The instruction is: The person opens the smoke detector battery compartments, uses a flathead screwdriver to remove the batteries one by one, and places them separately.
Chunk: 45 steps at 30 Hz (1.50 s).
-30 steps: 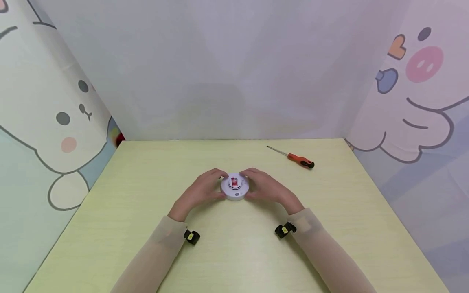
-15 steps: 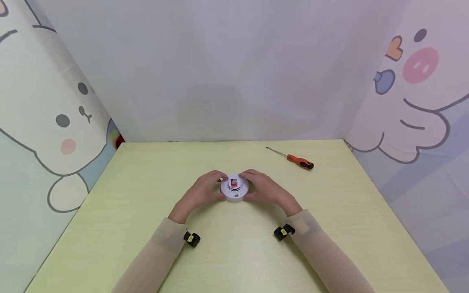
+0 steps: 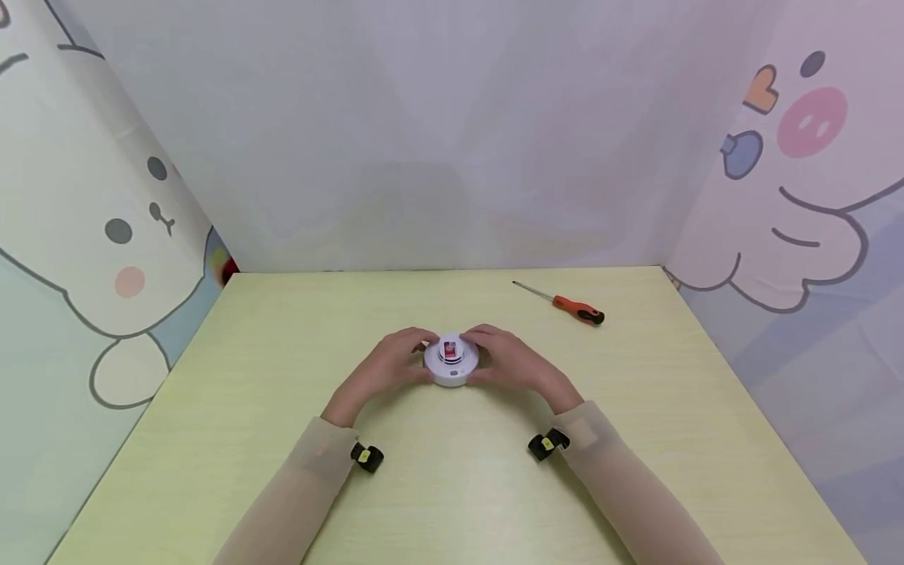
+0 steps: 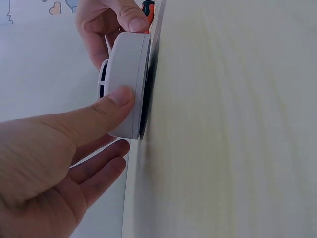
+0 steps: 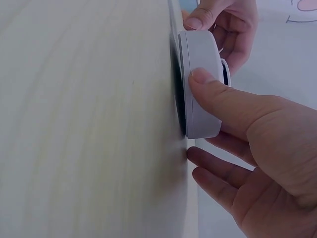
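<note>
A round white smoke detector (image 3: pixel 452 370) with a raised vented centre and a red label faces up in the middle of the table. My left hand (image 3: pixel 391 362) grips its left side, thumb on the near wall and fingers curled toward the far side. From the right, my right hand (image 3: pixel 513 362) holds it the same way. In the left wrist view the smoke detector (image 4: pixel 130 64) shows its smooth side wall under my thumb, with a dark shadow between its base and the table. The right wrist view shows the smoke detector (image 5: pixel 200 54) low over the tabletop, pinched by both hands.
A screwdriver (image 3: pixel 577 309) with an orange and black handle lies at the back right of the pale wooden table (image 3: pixel 452 486). A plain light backdrop (image 3: pixel 438 141) stands behind, with cartoon-printed panels on both sides. A small black camera (image 3: pixel 367 457) sits on each wrist.
Both hands keep their hold on the smoke detector, which stays in nearly the same place. Its near side looks tipped very slightly differently; the whole view has shifted a little.
</note>
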### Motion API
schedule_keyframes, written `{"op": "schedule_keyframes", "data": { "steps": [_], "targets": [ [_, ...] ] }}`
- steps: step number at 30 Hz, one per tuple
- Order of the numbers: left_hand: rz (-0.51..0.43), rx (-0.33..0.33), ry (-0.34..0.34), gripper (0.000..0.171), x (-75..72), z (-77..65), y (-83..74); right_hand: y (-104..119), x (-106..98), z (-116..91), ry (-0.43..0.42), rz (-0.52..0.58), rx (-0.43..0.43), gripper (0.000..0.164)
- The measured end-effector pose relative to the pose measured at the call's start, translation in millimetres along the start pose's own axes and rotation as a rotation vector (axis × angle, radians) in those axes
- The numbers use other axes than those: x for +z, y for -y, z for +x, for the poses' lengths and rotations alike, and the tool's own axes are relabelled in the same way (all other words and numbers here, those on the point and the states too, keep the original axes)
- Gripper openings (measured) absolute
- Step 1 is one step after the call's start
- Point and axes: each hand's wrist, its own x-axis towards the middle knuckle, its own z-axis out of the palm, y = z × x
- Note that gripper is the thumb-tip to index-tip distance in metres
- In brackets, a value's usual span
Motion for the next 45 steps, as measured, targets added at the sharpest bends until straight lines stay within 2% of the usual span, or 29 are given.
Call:
{"op": "schedule_keyframes", "data": {
  "steps": [3, 8, 23, 45],
  "targets": [
    [-0.024, -0.014, 0.011, 0.06, -1.1, 0.7, 0.4, 0.3, -1.2, -0.3, 0.001, 0.007, 0.002, 0.077],
    [-0.051, -0.001, 0.022, 0.059, -2.5, 0.7, 1.7, -2.9, -1.9, -0.6, 0.006, 0.023, -0.005, 0.076],
    [-0.158, -0.011, 0.049, 0.051, -7.3, 0.9, 10.4, -14.8, -2.2, 1.5, 0.003, 0.143, -0.025, 0.069],
    [-0.29, -0.009, 0.097, 0.036, -11.5, -2.7, 7.7, -14.8, -3.3, 2.1, -0.032, 0.273, -0.012, 0.057]
  ]
}}
